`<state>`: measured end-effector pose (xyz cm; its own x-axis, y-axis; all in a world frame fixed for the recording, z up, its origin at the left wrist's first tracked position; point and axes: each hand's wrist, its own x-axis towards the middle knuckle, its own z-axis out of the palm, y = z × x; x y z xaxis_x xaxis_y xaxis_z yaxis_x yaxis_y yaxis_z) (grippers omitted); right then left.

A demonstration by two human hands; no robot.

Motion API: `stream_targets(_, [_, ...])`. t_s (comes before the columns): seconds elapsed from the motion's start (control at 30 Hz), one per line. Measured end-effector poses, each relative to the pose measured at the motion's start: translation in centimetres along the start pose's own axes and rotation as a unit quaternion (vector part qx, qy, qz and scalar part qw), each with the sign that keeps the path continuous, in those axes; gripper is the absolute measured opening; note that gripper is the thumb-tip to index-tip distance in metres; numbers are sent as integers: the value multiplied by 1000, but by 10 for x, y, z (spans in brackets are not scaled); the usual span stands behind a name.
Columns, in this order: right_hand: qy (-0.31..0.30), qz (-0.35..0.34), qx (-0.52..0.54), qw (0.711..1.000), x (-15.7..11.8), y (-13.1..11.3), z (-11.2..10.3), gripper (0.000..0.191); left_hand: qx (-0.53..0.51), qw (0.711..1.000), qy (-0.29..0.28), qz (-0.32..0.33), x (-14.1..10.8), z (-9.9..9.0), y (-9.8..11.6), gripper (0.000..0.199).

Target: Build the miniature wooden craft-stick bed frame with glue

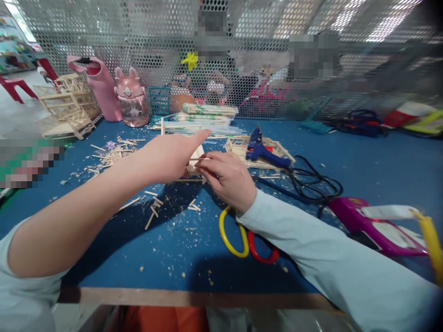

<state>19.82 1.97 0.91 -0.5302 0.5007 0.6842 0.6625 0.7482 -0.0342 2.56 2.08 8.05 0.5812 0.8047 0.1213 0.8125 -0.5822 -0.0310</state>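
My left hand (169, 156) is over a small model of pale wooden sticks (198, 154), with one finger stretched out along its far side. The other fingers curl round the near side, partly hidden. Close to the model, my right hand (226, 174) pinches a thin dark stick (196, 159) between thumb and fingertips. An upright wooden strip (162, 127) shows behind my left hand. Under my right wrist lie scissors with one yellow handle loop (223, 233) and one red loop (265, 256); their blades are hidden.
A blue glue gun (263, 150) rests on a flat stick frame (238, 144), its black cable coiled to the right. Wood scraps (116, 154) litter the left. Bundled sticks (207, 110), a pink bottle (105, 92) and a larger stick model (69, 103) stand farther back. A purple tool (356, 212) lies right.
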Motion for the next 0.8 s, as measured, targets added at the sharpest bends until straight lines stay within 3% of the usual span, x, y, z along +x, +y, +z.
stream_targets(0.07, [12, 2, 18, 1000, -1, 0, -1, 15, -30, 999, 42, 6, -3, -2, -3, 80])
stream_targets(0.17, [85, 19, 60, 994, 0, 3, -12, 12, -140, 972, 186, 9, -15, -6, -3, 61])
stream_targets(0.23, [157, 55, 66, 984, 3, 4, -24, 11, -266, 923, 276, -16, -27, -5, 9, 45])
stream_targets(0.3, [220, 100, 68, 968, 8, 2, -37, 10, -424, 847, 318, -47, -41, 5, 33, 35])
stream_targets(0.33, [243, 118, 78, 960, 12, -1, -42, 10, -515, 806, 285, -62, -49, 13, 50, 35])
stream_targets(0.37, [259, 132, 93, 952, 16, -6, -46, 11, -608, 764, 200, -82, -56, 22, 69, 41])
stream_targets(0.43, [268, 144, 134, 943, 25, -24, -49, 15, -764, 630, 16, -142, -69, 42, 112, 71])
stream_targets(0.47, [262, 146, 152, 942, 31, -35, -49, 18, -812, 562, -38, -153, -74, 50, 133, 82])
stream_targets(0.53, [243, 143, 187, 941, 41, -61, -48, 24, -873, 470, -81, -104, -81, 61, 170, 79])
stream_targets(0.6, [242, 139, 219, 935, 47, -84, -50, 26, -895, 433, -101, -43, -84, 59, 189, 51])
stream_targets(0.67, [242, 131, 240, 931, 46, -96, -57, 25, -909, 411, -50, -49, -86, 46, 187, 44])
stream_targets(0.73, [242, 119, 242, 932, 41, -94, -67, 21, -910, 413, 25, -32, -90, 27, 167, 54])
stream_targets(0.8, [252, 111, 229, 934, 36, -83, -79, 18, -890, 444, 81, -61, -93, 13, 144, 56])
